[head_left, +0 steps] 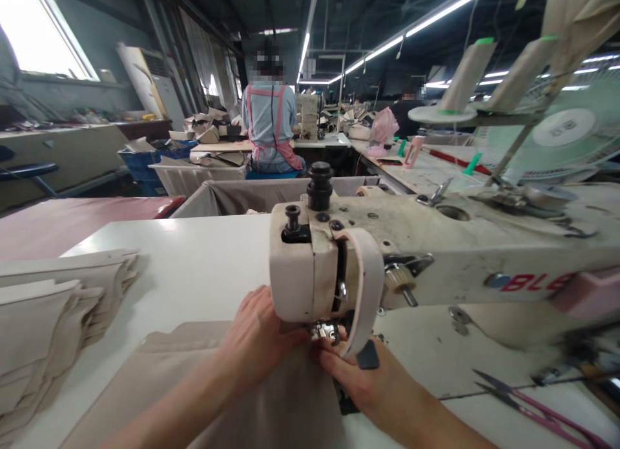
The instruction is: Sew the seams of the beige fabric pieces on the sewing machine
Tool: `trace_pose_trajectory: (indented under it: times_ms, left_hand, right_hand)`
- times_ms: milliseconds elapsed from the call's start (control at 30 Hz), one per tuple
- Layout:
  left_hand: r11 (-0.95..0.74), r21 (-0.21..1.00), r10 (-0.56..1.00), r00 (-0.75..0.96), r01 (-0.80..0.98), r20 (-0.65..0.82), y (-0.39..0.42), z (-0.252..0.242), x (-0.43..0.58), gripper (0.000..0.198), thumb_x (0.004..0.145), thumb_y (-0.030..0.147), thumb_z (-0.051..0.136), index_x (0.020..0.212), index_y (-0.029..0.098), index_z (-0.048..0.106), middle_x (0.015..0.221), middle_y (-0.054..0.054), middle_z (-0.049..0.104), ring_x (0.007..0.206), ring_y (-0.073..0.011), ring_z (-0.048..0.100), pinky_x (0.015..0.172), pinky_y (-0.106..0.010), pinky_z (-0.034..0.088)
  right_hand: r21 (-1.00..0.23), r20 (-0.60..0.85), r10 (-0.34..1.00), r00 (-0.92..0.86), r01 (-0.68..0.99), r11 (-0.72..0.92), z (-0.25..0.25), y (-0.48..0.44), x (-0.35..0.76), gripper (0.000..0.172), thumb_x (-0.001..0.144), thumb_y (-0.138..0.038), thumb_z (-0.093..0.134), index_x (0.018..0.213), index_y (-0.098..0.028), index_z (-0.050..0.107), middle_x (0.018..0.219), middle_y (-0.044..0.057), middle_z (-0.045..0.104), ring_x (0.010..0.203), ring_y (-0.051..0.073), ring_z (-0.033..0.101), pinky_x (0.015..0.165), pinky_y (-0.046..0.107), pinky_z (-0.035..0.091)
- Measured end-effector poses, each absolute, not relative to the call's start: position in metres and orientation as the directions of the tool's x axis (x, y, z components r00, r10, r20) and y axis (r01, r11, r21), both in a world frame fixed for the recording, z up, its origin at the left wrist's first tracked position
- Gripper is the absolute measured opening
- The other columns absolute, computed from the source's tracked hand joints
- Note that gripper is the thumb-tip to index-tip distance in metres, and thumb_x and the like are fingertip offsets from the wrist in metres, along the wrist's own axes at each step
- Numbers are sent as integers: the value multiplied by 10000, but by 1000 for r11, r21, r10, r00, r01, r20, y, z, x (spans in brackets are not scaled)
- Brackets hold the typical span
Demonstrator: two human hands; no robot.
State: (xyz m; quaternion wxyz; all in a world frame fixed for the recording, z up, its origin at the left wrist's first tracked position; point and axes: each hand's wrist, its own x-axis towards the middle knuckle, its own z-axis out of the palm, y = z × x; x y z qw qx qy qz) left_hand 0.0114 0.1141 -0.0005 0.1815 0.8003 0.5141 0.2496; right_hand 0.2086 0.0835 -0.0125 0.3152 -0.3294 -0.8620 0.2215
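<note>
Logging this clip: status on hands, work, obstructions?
Left hand on beige fabric panel. Right hand beside shiny metal presser foot. Curved white guard partly hides right hand.

Head view | center: sewing machine | lower center: left hand laid on tan cloth, right hand beside the metal foot, fingers at the cloth's edge | left edge: stacked cloth pieces | lower right: scissors | upper right: thread cones, fan | upper center: seated person, back turned

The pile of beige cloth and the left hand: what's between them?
In the head view, bare white tabletop, then part of the beige cloth piece under the left hand.
</note>
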Motion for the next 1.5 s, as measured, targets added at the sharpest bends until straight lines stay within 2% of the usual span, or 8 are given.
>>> trace_pose_trajectory:
  times_ms: [167, 333, 467, 567, 867, 1000, 1233, 1500]
  left_hand:
    - [-567, 556, 823, 397, 607, 405, 47, -27, 13, 625, 614, 179, 660, 1197, 193, 437, 1205, -125, 536, 1102, -290, 517, 888, -371, 488]
    - [-442, 728, 891, 349, 524, 289, 33, -27, 12, 390, 594, 54, 557, 927, 220, 442, 913, -16, 554, 833, -182, 547, 755, -284, 501]
    - [-471, 769, 863, 407, 433, 299, 39, -14, 7, 227, 748, 119, 552, 926, 219, 452, 922, -11, 559, 861, -167, 550, 762, -265, 480]
    - [-452, 801, 852, 457, 393, 256, 39, -8, 4, 118, 848, 171, 540, 933, 214, 470, 931, -11, 564, 873, -154, 555, 762, -250, 467]
    - [-463, 830, 818, 511, 311, 265, 39, -9, 4, 60, 917, 188, 507, 952, 202, 554, 982, -33, 579, 940, -160, 561, 828, -273, 463]
    - [-547, 707, 818, 464, 448, 340, 33, -9, 14, 122, 934, 159, 448, 896, 183, 561, 894, -47, 593, 833, -165, 564, 733, -279, 479]
    - [-853, 107, 431, 575, 510, 695, 26, -14, 19, 269, 999, 156, 359, 956, 108, 621, 763, -60, 630, 735, -167, 556, 705, -271, 472]
    - [-844, 71, 436, 603, 532, 669, 26, -21, 19, 284, 1004, 134, 322, 952, 128, 601, 742, -36, 657, 675, -145, 561, 669, -266, 484]
  right_hand:
    - [-604, 376, 721, -582, 436, 667, -13, 85, 209, 244, 957, -165, 440, 877, -191, 669, 863, 46, 697, 858, 202, 649, 856, 314, 507]
    - [-662, 362, 784, -504, 453, 597, -16, 70, 212, 223, 915, -125, 463, 955, -210, 665, 1000, 78, 681, 973, 226, 627, 883, 375, 498]
    - [-994, -42, 969, -245, 106, -16, -27, 33, 209, 361, 830, -220, 630, 1178, -189, 540, 1031, 94, 672, 897, 192, 691, 790, 307, 553]
    - [-861, -333, 894, -300, -290, -418, -34, 11, 204, 611, 694, -398, 809, 1179, -147, 535, 1027, 112, 687, 950, 232, 694, 827, 315, 533]
    - [-657, -376, 790, -484, -462, -596, -16, 11, 188, 551, 617, -408, 885, 1069, -176, 672, 941, 47, 718, 842, 134, 669, 767, 229, 498]
    - [-666, -433, 808, -399, -462, -585, -11, 10, 180, 487, 614, -423, 878, 975, -152, 695, 803, 23, 711, 758, 133, 669, 702, 225, 502]
    - [-607, -504, 756, -418, -450, -654, -9, 9, 177, 366, 592, -446, 872, 783, -165, 737, 643, 3, 687, 678, 139, 663, 657, 211, 479]
    - [-537, -467, 751, -467, -525, -660, -4, 10, 180, 212, 575, -245, 885, 672, -160, 717, 666, -13, 684, 664, 120, 655, 697, 204, 503]
